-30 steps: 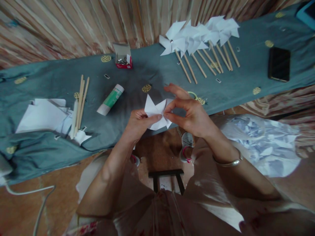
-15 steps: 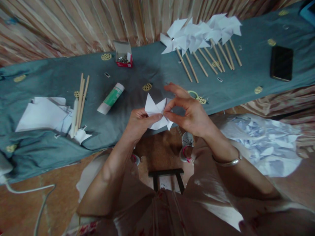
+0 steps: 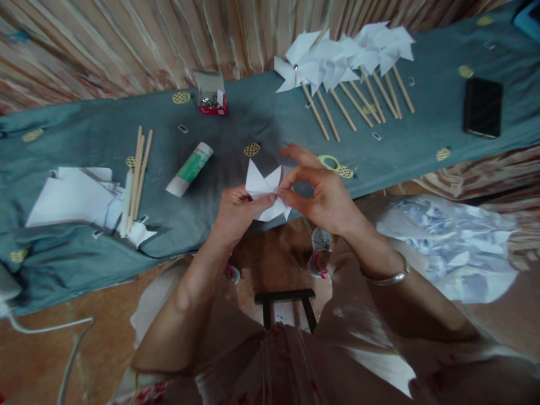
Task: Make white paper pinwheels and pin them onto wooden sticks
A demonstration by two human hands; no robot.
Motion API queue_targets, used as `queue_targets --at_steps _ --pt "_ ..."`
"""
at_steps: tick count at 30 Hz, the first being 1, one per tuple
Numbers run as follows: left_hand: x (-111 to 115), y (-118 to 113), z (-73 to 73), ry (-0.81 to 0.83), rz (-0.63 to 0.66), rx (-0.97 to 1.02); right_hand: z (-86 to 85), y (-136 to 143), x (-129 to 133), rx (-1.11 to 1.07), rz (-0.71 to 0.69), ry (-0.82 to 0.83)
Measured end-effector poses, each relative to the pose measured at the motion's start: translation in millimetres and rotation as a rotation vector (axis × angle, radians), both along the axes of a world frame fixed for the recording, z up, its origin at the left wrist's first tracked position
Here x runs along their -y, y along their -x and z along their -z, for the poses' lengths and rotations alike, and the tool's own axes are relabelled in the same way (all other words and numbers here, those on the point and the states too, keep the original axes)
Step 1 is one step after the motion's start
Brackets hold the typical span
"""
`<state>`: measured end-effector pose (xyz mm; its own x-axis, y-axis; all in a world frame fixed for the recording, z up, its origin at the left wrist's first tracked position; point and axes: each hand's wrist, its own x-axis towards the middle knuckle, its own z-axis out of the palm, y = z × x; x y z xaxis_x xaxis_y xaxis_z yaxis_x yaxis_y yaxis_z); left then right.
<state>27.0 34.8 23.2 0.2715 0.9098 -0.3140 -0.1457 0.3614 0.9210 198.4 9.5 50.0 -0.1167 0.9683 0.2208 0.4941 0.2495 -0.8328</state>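
I have the white paper pinwheel (image 3: pixel 265 188) between my hands over the table's (image 3: pixel 236 135) near edge, left hand (image 3: pixel 237 211) clamping its left side, right hand (image 3: pixel 324 191) pinching thumb-to-forefinger at its centre.

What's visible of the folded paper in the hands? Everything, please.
The folded paper is white, creased, with pointed corners spreading around its middle like a pinwheel. It's held up near the green-blue tablecloth's near edge. The left hand grips its left side, thumb on top; the right hand's thumb and index finger pinch at its middle, hiding part. No stick shows on it.
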Motion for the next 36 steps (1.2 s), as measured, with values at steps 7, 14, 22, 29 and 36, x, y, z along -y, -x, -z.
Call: queue_targets --at_steps 7,14,22,29,36 --pt "0.7 -0.1 -4.1 -0.007 -0.029 -0.062 0.8 3.1 -0.6 -0.006 0.028 0.018" --pt "1.5 1.2 -3.3 -0.026 -0.014 -0.024 1.1 3.4 -0.7 -0.004 0.026 0.019" --pt "1.6 -1.3 -2.5 -0.015 -0.064 -0.049 5.0 3.8 -1.3 0.005 0.014 -0.022" --pt "1.1 -3.8 -1.1 -0.016 -0.097 -0.009 6.9 4.6 -1.4 0.036 0.017 -0.070" --pt "-2.7 0.1 2.8 0.027 -0.170 0.069 0.7 2.1 -2.2 -0.132 0.197 -0.083"
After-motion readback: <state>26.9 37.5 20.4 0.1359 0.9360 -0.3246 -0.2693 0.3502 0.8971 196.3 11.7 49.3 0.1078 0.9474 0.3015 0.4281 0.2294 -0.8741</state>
